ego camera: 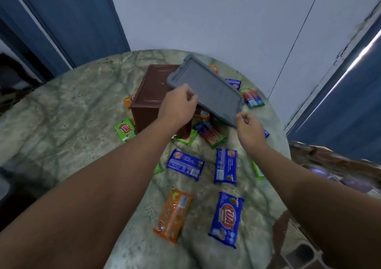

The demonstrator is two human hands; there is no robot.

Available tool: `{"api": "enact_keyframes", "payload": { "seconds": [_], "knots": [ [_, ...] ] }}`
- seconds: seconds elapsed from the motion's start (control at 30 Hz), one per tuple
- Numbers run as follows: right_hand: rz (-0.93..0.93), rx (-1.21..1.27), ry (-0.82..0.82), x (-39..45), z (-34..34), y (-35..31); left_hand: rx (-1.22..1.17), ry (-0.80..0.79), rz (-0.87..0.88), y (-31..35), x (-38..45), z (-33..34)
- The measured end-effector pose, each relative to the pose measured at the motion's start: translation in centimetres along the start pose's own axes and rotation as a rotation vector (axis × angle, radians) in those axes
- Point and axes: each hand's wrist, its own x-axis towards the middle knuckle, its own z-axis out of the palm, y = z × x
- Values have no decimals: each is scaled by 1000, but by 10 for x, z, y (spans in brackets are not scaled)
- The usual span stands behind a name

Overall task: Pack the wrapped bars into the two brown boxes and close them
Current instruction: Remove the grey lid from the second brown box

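So this looks like the lid stage: either opening a box to load it or capping it, can't tell which from here, and most bars aren't packed yet.

Left to right: a green bar (125, 129) lies at about 9 o'clock on the desk (61, 108), touching the near left corner of the brown box (151, 95). The box is glossy dark brown plastic with a matching brown top showing. The left hand (178, 103) has its fingers curled on the near left edge of a grey lid (206, 87), pinching it. The lid is matte grey with a raised rim, tilted, far end up, held over the box's right side. The right hand (250, 127) grips the lid's near right corner, fingers curled.

Only one brown box is clearly visible; the second may sit under the lid, hidden.

Loose at 6 o'clock: an orange bar (173, 215) and a blue bar (226, 219), with more blue ones beyond.

The next move probably needs the lid levelled and its corners lined up before pressing, or set aside so bars can go in.
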Motion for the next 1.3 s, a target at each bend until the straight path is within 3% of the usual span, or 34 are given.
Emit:
{"api": "enact_keyframes", "payload": {
  "seconds": [0.23,0.37,0.5,0.77,1.03,1.3],
  "knots": [
    [118,44,4,59,4,5,250,94,30,4,79,5],
    [189,64,-8,83,10,3,427,42,-32,4,113,10],
    [259,65,-12,100,15,5,461,-54,-100,2,140,11],
    [337,26,-20,116,21,7,356,-209,-173,9,158,15],
    [352,61,-38,113,25,4,37,-140,-285,14,146,14],
    [379,171,-69,106,30,-10,36,13,-279,2,126,-14]
  ]
}}
